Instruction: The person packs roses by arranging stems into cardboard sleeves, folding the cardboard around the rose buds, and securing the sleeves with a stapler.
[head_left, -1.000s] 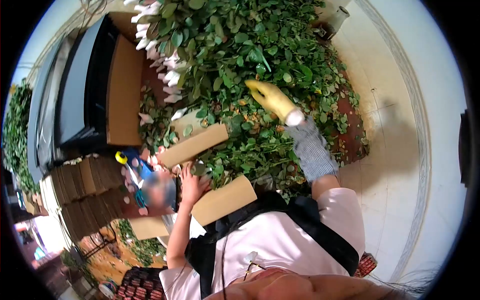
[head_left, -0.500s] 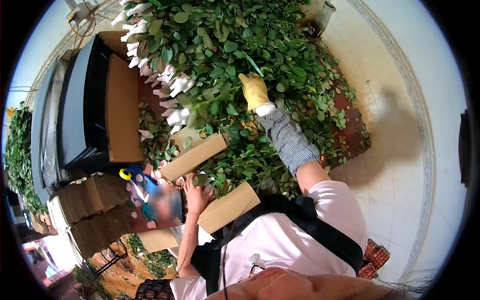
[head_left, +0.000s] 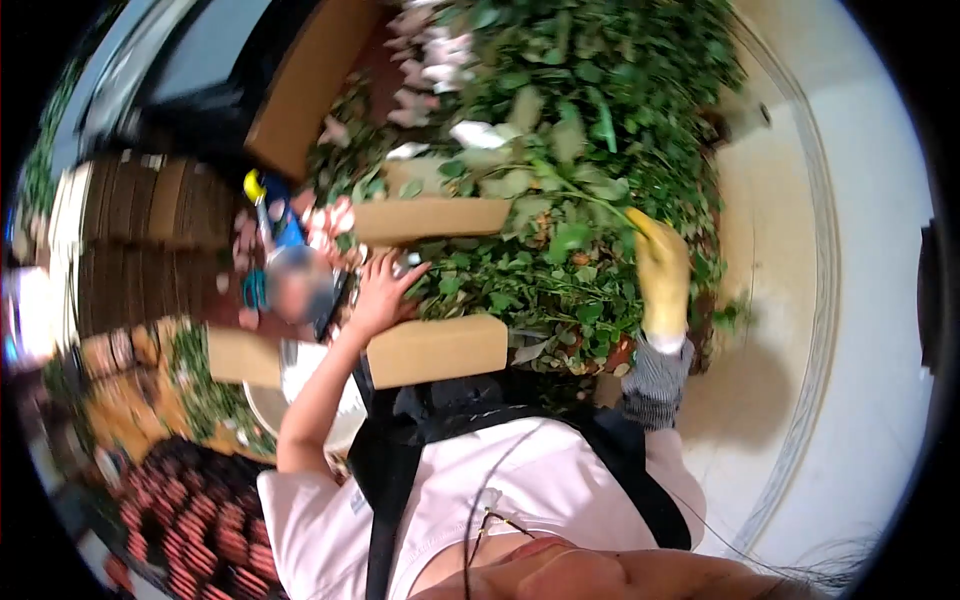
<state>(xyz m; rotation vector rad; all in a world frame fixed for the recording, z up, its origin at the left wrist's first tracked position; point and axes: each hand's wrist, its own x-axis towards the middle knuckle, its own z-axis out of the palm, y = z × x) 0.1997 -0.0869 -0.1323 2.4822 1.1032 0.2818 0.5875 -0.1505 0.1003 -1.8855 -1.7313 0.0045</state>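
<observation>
and there's the biggest thing in view, a leafy heap (head_left: 650,90), spread beyond and right of our landmark, the upper cardboard flap (head_left: 430,222). next, a long leafy stem (head_left: 565,180), slanting past the flap's right end, leaves just beyond it. the lower cardboard flap (head_left: 437,352) lies on the landmark's near side, toward the body. now the hands! the right hand (head_left: 663,265), yellow-gloved, is right of the landmark, fingers closed round the stem's thin end. a sound hold, i'd say: firm but light, so the stem isn't crushed, leaves clear of the flap's edge. the left hand (head_left: 380,295) is just near-side of the landmark's left end, fingers spread; gripping anything? can't tell. smallest, beyond the landmark, a blurred white sleeve (head_left: 478,134), seemingly on the stem's far end; best kept from snagging.
</observation>
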